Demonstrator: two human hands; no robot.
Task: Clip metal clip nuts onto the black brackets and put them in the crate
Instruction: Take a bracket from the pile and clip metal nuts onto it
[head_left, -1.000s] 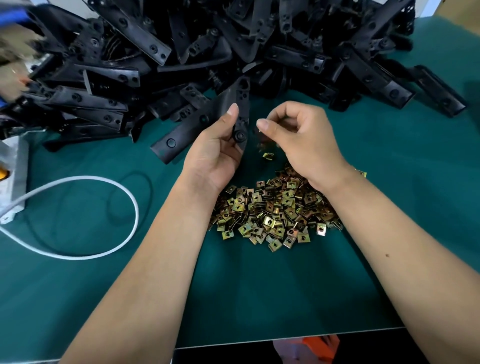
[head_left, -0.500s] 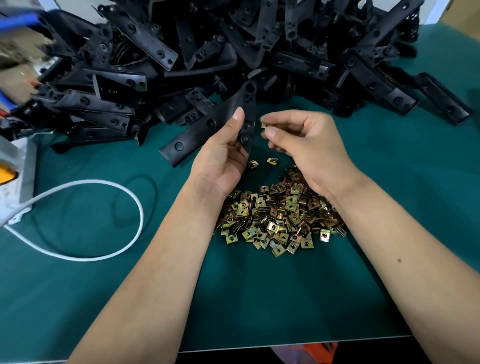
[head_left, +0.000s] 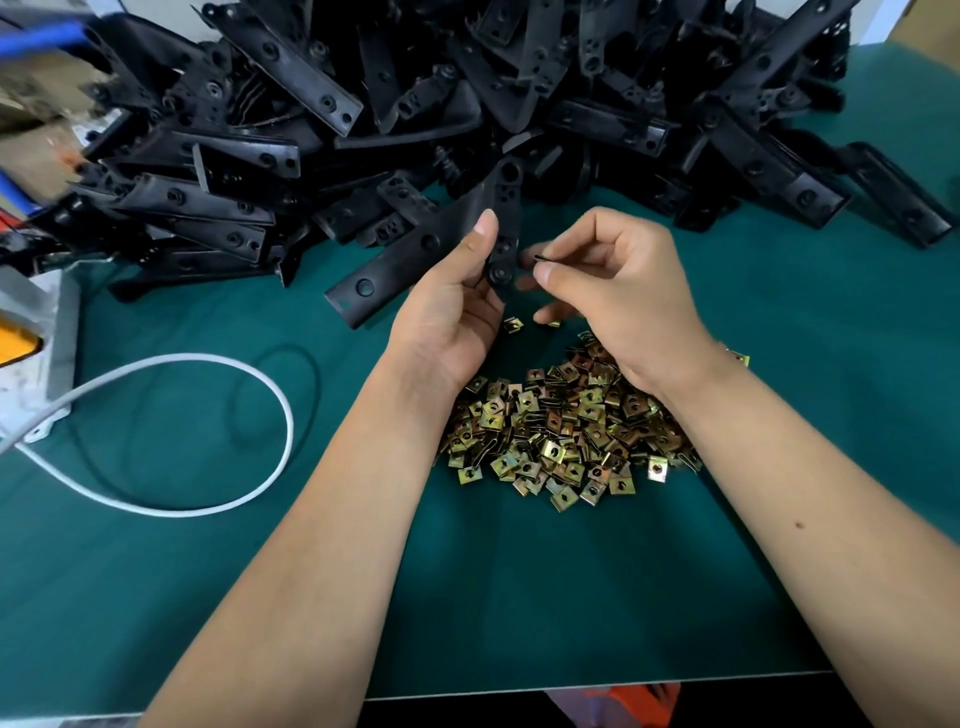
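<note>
My left hand (head_left: 451, 312) grips a black bracket (head_left: 415, 254) above the green mat, thumb pressed on its upper face, one end pointing down-left and the round end near my fingers. My right hand (head_left: 618, 296) pinches a thin metal clip nut (head_left: 543, 258) between thumb and forefinger, just right of the bracket's round end. A heap of brass-coloured clip nuts (head_left: 561, 431) lies under my wrists. A big pile of black brackets (head_left: 467, 104) fills the back of the table. No crate is in view.
A white cable (head_left: 208, 364) loops across the green mat (head_left: 519, 597) at the left, running from a grey metal box (head_left: 47, 353) at the left edge. Two loose clip nuts (head_left: 514, 326) lie beside the heap. The table's front edge runs along the bottom.
My right hand has turned the clip nut edge-on and brought it closer to the bracket's round end. My left hand keeps its hold on the bracket.
</note>
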